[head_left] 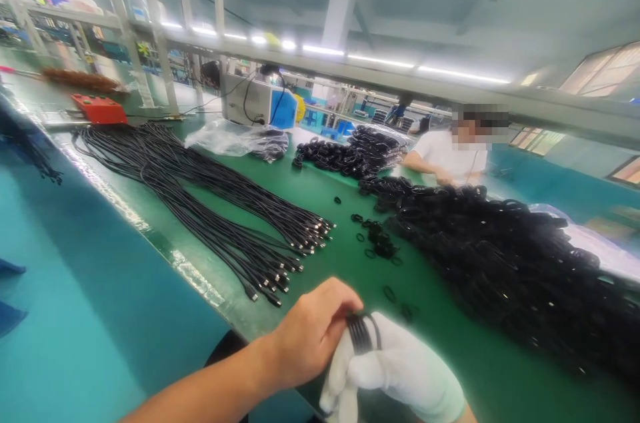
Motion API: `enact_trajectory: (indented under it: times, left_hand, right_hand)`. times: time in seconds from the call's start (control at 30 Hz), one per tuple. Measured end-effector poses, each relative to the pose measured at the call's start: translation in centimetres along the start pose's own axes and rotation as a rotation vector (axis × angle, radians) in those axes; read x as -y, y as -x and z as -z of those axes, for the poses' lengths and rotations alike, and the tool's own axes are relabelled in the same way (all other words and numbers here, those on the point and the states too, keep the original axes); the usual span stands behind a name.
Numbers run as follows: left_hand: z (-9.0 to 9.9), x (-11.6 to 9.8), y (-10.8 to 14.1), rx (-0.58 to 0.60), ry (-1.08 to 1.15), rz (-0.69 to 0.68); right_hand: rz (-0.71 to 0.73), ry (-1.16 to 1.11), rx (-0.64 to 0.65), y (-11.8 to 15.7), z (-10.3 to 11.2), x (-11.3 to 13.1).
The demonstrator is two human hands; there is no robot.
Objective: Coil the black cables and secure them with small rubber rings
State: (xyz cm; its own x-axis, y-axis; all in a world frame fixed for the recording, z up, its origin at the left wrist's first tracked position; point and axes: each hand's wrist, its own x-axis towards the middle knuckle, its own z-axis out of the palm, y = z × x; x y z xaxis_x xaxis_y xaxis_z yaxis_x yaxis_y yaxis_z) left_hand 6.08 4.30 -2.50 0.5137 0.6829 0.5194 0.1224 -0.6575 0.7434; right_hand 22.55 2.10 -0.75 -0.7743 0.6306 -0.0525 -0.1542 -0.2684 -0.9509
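Note:
A small coil of black cable (360,334) is gripped between my two hands near the front edge of the bench. My right hand (407,364), in a white glove, wraps its fingers and thumb round the coil. Bare and curled, my left hand (311,328) closes on the coil's left side; its fingertips are partly hidden. Straight black cables (200,200) with metal plug ends lie in two bundles beyond my left hand. To the right spreads a large heap of coiled black cables (480,256). Several small black rings (383,240) are scattered between bundles and heap.
A red box (100,108) stands at the bench's far left end. Clear plastic bags (225,138) lie near a grey and blue machine (260,102). A metal shelf rail (390,76) crosses above the green bench (320,190). Across it, a person in white (445,153) works.

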Motion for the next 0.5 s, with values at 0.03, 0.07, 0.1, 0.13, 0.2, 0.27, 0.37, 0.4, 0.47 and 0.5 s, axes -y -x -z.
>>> enact_trajectory:
  times: [0.03, 0.07, 0.1, 0.13, 0.2, 0.27, 0.37, 0.4, 0.47, 0.5]
  left_hand:
    - [0.3, -0.3, -0.2, 0.063, 0.001, 0.007]
    - [0.6, -0.6, -0.3, 0.118, -0.001, 0.003]
    - [0.8, -0.7, -0.4, 0.154, -0.006, -0.012]
    - [0.9, -0.8, -0.5, 0.164, -0.012, -0.033]
    - [0.9, -0.7, -0.5, 0.121, -0.018, -0.074]
    - [0.8, -0.4, -0.6, 0.085, -0.023, -0.103]
    - [0.8, -0.1, -0.6, 0.089, -0.033, -0.126]
    - [0.9, -0.1, -0.6, 0.092, -0.034, -0.128]
    - [1.0, -0.3, -0.7, 0.090, -0.034, -0.121]
    - [1.1, -0.4, -0.7, 0.085, -0.031, -0.112]
  right_hand:
    - [-0.006, 0.000, 0.004, 0.0, -0.1, 0.1]
    - [-0.015, -0.001, 0.011, 0.1, -0.1, 0.1]
    - [-0.019, -0.001, 0.017, 0.1, -0.2, 0.1]
    - [-0.018, 0.003, 0.014, 0.2, -0.3, 0.1]
    - [0.001, 0.016, -0.004, 0.2, -0.5, 0.1]
    - [0.024, 0.029, -0.030, 0.2, -0.6, 0.1]
    - [0.047, 0.086, -0.065, 0.2, -0.8, 0.4]
    - [0.045, 0.124, -0.085, 0.2, -0.9, 0.5]
    - [0.029, 0.197, -0.125, 0.4, -1.1, 0.7]
    - [0.019, 0.221, -0.157, 0.5, -1.2, 0.7]
